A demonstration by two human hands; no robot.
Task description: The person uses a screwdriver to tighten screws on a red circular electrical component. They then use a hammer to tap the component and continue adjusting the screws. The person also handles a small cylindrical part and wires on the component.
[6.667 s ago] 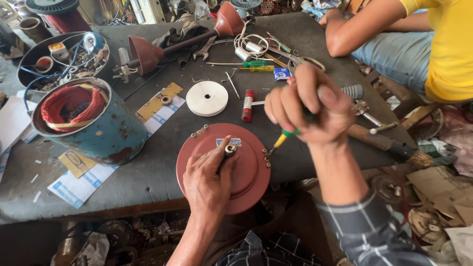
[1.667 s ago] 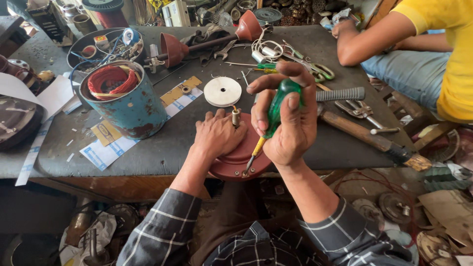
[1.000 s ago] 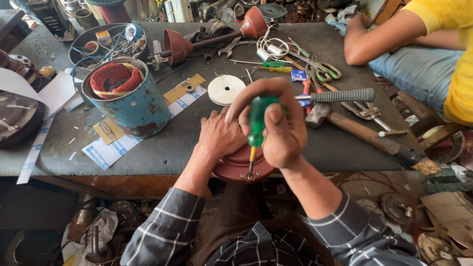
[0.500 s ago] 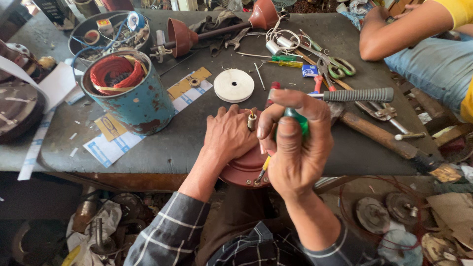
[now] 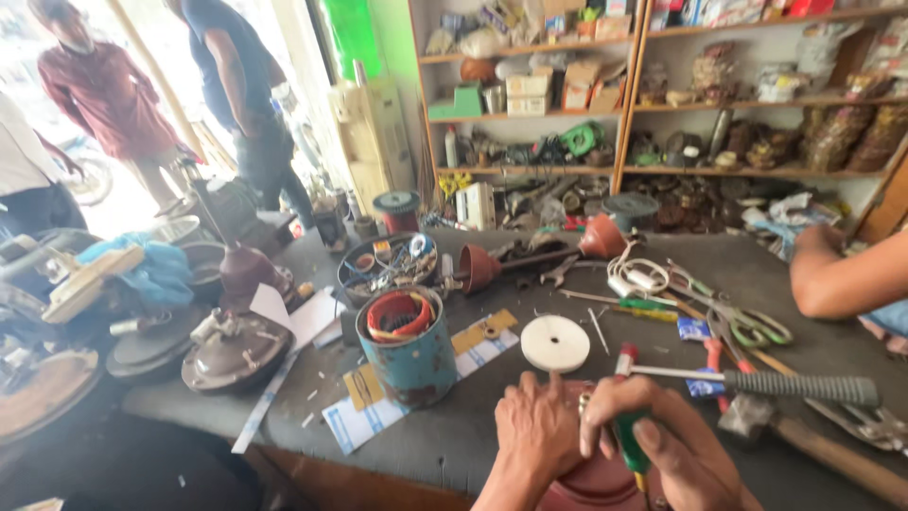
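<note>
My left hand (image 5: 536, 431) presses on a round red-brown motor cover (image 5: 591, 483) at the bottom edge of the view, fingers beside its small metal shaft (image 5: 584, 402). My right hand (image 5: 673, 447) grips a green-handled screwdriver (image 5: 629, 447), held upright over the cover; its tip is hidden. A white disc (image 5: 555, 343) lies on the grey workbench (image 5: 473, 416) just beyond my hands.
A blue tin with red wire coils (image 5: 408, 343) stands to the left, a bowl of small parts (image 5: 390, 265) behind it. A hammer (image 5: 757, 383), scissors (image 5: 738, 317) and pliers lie to the right. Another person's arm (image 5: 846, 274) rests at far right. People stand at back left; shelves behind.
The view has tilted up from the bench to the shop shelves and doorway. My hands stay on the red-brown cover with the screwdriver, now at the bottom edge.
</note>
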